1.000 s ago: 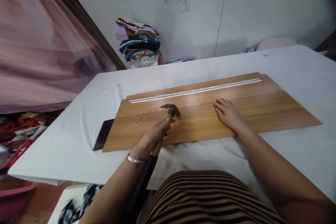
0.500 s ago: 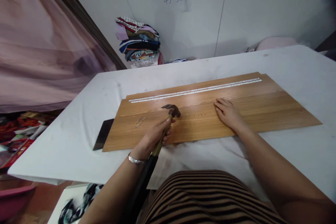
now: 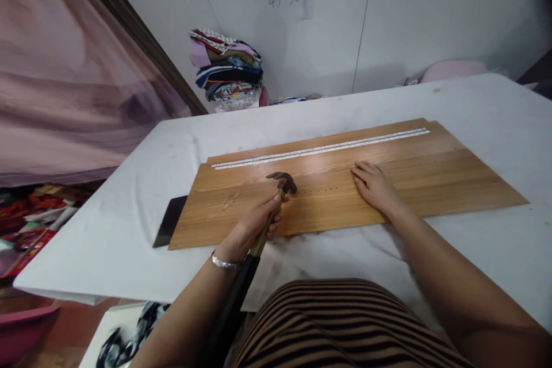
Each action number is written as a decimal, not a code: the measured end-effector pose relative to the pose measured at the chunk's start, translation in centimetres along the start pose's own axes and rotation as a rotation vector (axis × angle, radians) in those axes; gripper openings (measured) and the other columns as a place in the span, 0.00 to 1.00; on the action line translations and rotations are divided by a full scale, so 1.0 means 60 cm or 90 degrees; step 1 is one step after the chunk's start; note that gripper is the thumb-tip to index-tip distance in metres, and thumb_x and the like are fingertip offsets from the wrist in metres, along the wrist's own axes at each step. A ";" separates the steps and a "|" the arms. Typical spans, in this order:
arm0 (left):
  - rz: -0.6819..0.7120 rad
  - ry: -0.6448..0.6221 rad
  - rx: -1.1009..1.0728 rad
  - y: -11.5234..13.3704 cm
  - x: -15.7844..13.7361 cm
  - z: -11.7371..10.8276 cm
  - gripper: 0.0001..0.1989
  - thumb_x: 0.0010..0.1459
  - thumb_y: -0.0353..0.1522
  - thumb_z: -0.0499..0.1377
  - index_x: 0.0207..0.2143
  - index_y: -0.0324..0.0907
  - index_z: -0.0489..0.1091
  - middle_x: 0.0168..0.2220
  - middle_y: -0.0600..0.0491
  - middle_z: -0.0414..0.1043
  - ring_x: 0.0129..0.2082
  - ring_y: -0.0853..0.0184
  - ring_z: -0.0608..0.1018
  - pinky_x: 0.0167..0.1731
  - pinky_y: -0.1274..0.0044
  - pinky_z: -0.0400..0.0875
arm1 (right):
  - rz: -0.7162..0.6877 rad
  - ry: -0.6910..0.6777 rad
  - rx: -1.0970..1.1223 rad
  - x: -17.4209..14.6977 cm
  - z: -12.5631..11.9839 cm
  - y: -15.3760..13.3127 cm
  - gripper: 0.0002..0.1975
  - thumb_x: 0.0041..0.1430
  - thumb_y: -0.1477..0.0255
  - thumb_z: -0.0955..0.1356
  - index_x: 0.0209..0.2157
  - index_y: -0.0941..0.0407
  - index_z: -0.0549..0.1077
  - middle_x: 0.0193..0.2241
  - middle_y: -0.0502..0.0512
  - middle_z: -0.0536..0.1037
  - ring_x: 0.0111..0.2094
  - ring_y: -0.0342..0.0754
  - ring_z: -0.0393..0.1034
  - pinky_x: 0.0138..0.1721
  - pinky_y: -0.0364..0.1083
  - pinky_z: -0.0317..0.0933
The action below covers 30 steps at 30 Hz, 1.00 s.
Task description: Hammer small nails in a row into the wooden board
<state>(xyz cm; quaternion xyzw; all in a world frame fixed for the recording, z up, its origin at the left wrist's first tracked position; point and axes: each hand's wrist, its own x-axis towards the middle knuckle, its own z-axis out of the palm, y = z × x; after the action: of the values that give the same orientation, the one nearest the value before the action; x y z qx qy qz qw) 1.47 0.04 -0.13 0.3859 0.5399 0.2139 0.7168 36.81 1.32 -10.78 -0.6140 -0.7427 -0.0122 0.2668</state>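
My left hand (image 3: 261,218) grips a claw hammer (image 3: 259,241) high on its handle, close under the metal head. The head is over the wooden board (image 3: 414,178), to the left of a row of small dark marks or nail heads (image 3: 325,189). My right hand (image 3: 375,187) lies flat on the board at the right end of that row, fingers stretched out. Several loose nails (image 3: 230,201) lie on the board's left part. A white measuring strip (image 3: 321,149) runs along the board's far side.
A white-covered table (image 3: 125,201) carries the board. Some dark flat object (image 3: 170,221) sticks out from under its left end. Folded clothes (image 3: 228,66) are piled against the wall at the back. A pink curtain (image 3: 77,69) hangs at the left.
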 end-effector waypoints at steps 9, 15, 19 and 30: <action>0.016 -0.024 -0.012 0.002 -0.002 -0.002 0.24 0.65 0.50 0.59 0.51 0.41 0.66 0.22 0.63 0.59 0.13 0.78 0.58 0.13 0.84 0.51 | 0.000 -0.005 0.004 0.000 0.001 0.003 0.20 0.69 0.72 0.61 0.53 0.58 0.82 0.59 0.67 0.79 0.61 0.63 0.72 0.63 0.64 0.63; -0.003 -0.005 -0.001 0.000 0.000 -0.001 0.23 0.66 0.50 0.58 0.51 0.41 0.66 0.22 0.63 0.59 0.13 0.77 0.59 0.13 0.84 0.51 | -0.007 0.003 0.014 -0.001 0.003 0.004 0.20 0.69 0.72 0.61 0.53 0.58 0.81 0.60 0.67 0.78 0.61 0.64 0.72 0.62 0.65 0.63; 0.010 -0.004 -0.013 0.005 -0.005 0.003 0.22 0.67 0.49 0.57 0.52 0.41 0.65 0.22 0.64 0.59 0.12 0.78 0.58 0.13 0.84 0.51 | -0.003 -0.003 0.007 -0.001 0.003 0.004 0.20 0.69 0.71 0.61 0.53 0.57 0.81 0.60 0.66 0.79 0.61 0.63 0.72 0.62 0.64 0.63; 0.006 -0.006 -0.010 0.003 -0.004 0.001 0.23 0.65 0.50 0.59 0.51 0.42 0.66 0.22 0.63 0.59 0.12 0.78 0.58 0.12 0.85 0.51 | -0.002 -0.011 0.019 0.000 0.000 0.005 0.21 0.69 0.71 0.61 0.53 0.57 0.81 0.60 0.68 0.78 0.62 0.63 0.70 0.62 0.65 0.62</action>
<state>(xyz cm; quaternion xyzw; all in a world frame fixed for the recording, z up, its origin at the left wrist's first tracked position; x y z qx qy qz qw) 1.48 -0.07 0.19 0.3840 0.5330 0.2194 0.7213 37.07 1.39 -10.90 -0.6092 -0.7460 0.0038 0.2690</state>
